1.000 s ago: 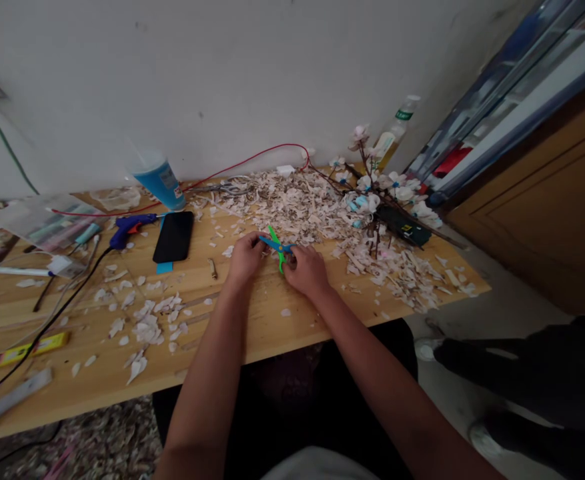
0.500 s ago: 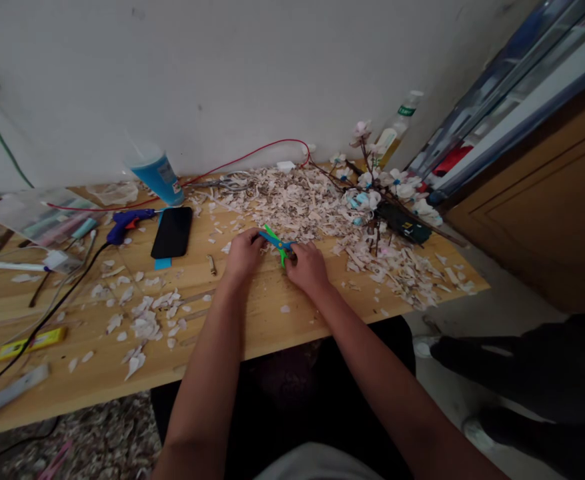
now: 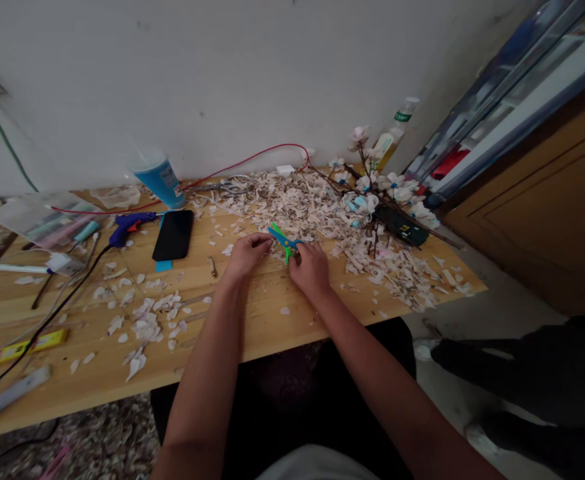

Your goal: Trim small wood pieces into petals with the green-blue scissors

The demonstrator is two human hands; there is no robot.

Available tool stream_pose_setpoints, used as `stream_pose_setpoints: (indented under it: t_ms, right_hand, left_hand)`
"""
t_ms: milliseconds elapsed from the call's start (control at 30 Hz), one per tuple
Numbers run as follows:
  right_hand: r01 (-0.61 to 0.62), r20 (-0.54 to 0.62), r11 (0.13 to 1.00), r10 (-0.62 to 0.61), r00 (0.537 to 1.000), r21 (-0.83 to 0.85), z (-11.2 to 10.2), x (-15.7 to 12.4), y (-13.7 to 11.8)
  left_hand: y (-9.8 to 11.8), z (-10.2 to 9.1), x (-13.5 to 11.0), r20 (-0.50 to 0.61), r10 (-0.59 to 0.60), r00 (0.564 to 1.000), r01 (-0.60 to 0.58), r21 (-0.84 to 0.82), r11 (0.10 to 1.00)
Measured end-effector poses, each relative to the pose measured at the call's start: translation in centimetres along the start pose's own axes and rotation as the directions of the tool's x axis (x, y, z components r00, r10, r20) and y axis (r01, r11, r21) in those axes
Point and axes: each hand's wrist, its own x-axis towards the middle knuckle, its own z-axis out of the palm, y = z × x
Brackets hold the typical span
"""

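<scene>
A pair of green and blue scissors (image 3: pixel 281 238) is in my right hand (image 3: pixel 311 270), its fingers closed around the handles. The blades point to the upper left, slightly spread. To the left, my left hand (image 3: pixel 248 255) has its thumb and fingertips pinched together just below the blade tips. Whatever lies between those fingertips is too small to make out. Behind both hands spreads a heap of pale petal-like scraps (image 3: pixel 292 200) on the wooden table (image 3: pixel 267 320).
Flower branches (image 3: pixel 367 183) and a bottle (image 3: pixel 395 137) stand at right. A blue cup (image 3: pixel 161 181), phone (image 3: pixel 173 235), glue gun (image 3: pixel 125 228) and yellow box-like strip (image 3: pixel 22 349) are at left. Loose petals (image 3: pixel 147 325) lie nearby. Another person's dark-clothed legs (image 3: pixel 517 373) show at lower right.
The scissors have shifted a little to the right, away from my left fingertips. My left hand has drawn slightly down and apart from the blades.
</scene>
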Motion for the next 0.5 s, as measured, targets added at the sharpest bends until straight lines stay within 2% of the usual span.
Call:
stream_pose_setpoints:
  t_ms: [100,167,267,333,400,467,500]
  right_hand:
    - [0.024,-0.044,0.998,-0.022,0.999,0.050,0.3,0.0,0.1]
    - [0.038,-0.074,0.994,-0.031,0.997,0.103,0.7,0.0,0.4]
    - [0.063,-0.176,0.979,-0.029,0.984,0.192,1.0,0.4,0.9]
    - [0.117,-0.257,0.964,-0.054,0.965,0.238,0.1,0.4,0.7]
    - [0.227,-0.285,0.934,-0.146,0.947,0.276,-1.9,-0.5,0.0]
    - [0.375,-0.233,0.870,-0.311,0.921,0.321,-4.6,-3.0,-0.7]
    - [0.485,-0.191,0.791,-0.446,0.874,0.374,-6.0,-4.8,-0.7]
  left_hand:
    - [-0.3,0.4,-0.1,0.000,-0.083,0.997,0.083,-0.100,0.991]
    - [-0.2,0.9,0.0,-0.025,-0.137,0.990,0.128,-0.226,0.966]
    - [1.0,1.7,-0.1,-0.077,-0.222,0.972,0.177,-0.381,0.907]
    - [2.4,1.6,-0.8,-0.148,-0.252,0.956,0.201,-0.291,0.935]
    - [4.1,0.3,-2.8,-0.240,-0.225,0.944,0.209,-0.090,0.974]
    - [5.5,-2.3,-6.0,-0.305,-0.171,0.937,0.204,0.079,0.976]
    - [6.0,-4.1,-7.9,-0.341,-0.089,0.936,0.195,0.292,0.936]
